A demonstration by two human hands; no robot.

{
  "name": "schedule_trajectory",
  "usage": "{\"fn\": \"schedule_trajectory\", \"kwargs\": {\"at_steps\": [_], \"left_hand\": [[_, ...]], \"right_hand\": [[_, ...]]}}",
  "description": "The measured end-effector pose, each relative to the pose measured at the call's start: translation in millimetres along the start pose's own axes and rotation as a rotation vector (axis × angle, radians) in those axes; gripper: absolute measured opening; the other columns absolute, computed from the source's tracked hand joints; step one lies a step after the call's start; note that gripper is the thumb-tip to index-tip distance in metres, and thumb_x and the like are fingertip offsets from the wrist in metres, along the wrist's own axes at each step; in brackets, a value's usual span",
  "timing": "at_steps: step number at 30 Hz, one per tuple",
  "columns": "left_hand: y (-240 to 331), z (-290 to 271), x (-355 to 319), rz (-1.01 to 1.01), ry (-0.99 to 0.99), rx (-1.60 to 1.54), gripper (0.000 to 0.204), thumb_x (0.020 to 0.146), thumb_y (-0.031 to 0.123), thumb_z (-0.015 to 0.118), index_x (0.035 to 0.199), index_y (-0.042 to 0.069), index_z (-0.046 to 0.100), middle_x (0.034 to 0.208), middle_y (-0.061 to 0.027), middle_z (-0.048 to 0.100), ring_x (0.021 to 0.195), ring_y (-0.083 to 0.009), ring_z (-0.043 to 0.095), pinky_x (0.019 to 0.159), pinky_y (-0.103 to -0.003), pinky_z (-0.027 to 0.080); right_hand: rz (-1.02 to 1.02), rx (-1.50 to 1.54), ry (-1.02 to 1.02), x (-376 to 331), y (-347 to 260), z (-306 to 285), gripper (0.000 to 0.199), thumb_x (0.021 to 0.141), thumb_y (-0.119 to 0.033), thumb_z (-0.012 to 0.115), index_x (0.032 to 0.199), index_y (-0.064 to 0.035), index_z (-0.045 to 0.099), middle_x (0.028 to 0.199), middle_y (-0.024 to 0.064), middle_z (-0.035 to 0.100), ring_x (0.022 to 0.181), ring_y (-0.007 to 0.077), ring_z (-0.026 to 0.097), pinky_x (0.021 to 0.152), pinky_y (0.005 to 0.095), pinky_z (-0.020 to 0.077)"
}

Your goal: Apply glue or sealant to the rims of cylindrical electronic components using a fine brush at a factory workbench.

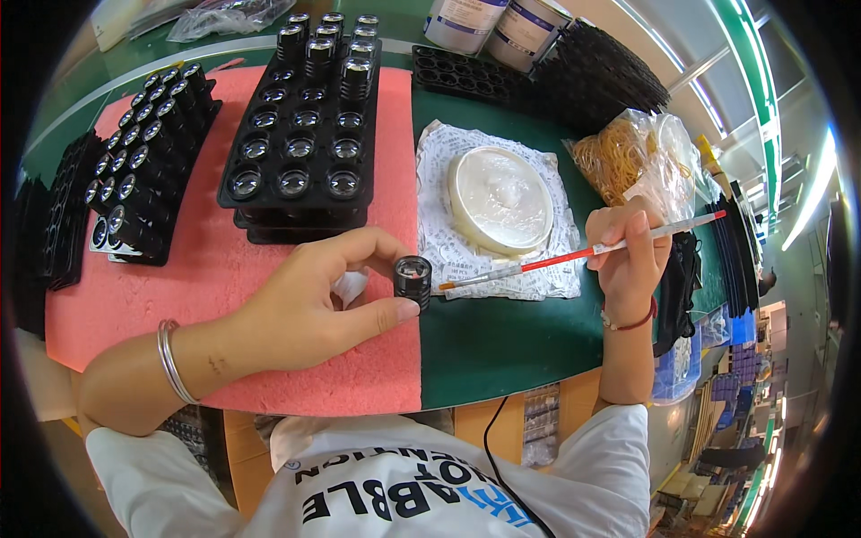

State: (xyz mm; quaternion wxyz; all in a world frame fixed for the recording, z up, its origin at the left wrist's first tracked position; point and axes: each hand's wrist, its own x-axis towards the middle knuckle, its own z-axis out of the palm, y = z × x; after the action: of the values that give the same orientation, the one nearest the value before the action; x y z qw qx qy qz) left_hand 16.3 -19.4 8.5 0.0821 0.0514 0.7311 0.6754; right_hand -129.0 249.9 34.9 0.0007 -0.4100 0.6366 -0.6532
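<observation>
Between thumb and fingertips, my left hand (327,305) holds a small black ribbed cylinder (413,285) upright, its round open end facing up. Something white, too small to make out, shows against that palm. My right hand (628,255) grips a thin paintbrush (560,258) with a red and clear handle, like a pen. The brush's brown bristles point left, close beside the cylinder's right side; whether they touch, I cannot tell. Beyond the brush lies a round white dish (457,202) holding a whitish, glossy paste, set on a sheet of printed paper (435,170).
A pink foam mat (211,269) covers the green table's left part. On it stand black trays (300,213) of lens-topped cylinders and another loaded tray (157,193). Farther back are tins (525,31), an unfilled black tray (466,76) and a bag of rubber bands (619,161).
</observation>
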Motion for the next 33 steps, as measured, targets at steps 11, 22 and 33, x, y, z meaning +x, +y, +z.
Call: {"fn": "schedule_trajectory", "kwargs": {"at_steps": [11, 22, 33], "left_hand": [[-1.9, -0.7, -0.9, 0.032, -0.004, 0.032, 0.026, 0.081, 0.013, 0.066, 0.101, 0.003, 0.054, 0.09, -0.0007, 0.061, 0.058, -0.0002, 0.04, 0.049, -0.019, 0.033], [-0.9, -0.4, -1.5, 0.019, -0.014, 0.049, 0.026, 0.08, 0.012, 0.067, 0.101, 0.003, 0.054, 0.089, -0.0009, 0.061, 0.056, 0.0002, 0.04, 0.048, -0.019, 0.032], [-1.9, -0.7, -2.0, 0.037, 0.004, 0.032, 0.028, 0.081, 0.013, 0.066, 0.104, 0.002, 0.055, 0.091, -0.0016, 0.062, 0.06, -0.0018, 0.041, 0.051, -0.02, 0.035]], "right_hand": [[-0.047, -0.139, -0.048, -2.8, -1.2, 3.1, 0.03, 0.091, -0.02, 0.051, 0.07, -0.0005, 0.057, 0.06, 0.0073, 0.058, 0.048, 0.0104, 0.056, 0.045, 0.0187, 0.0416], [-0.053, -0.087, -0.034, -2.1, -1.9, 2.3, 0.03, 0.091, -0.02, 0.051, 0.069, 0.0004, 0.056, 0.059, 0.0078, 0.057, 0.046, 0.0116, 0.056, 0.045, 0.0197, 0.0414], [0.046, 0.082, 0.084, 3.8, -5.8, 8.5, 0.036, 0.095, -0.024, 0.042, 0.067, -0.0047, 0.051, 0.047, 0.0044, 0.049, 0.04, 0.0093, 0.046, 0.046, 0.021, 0.0329]]}}
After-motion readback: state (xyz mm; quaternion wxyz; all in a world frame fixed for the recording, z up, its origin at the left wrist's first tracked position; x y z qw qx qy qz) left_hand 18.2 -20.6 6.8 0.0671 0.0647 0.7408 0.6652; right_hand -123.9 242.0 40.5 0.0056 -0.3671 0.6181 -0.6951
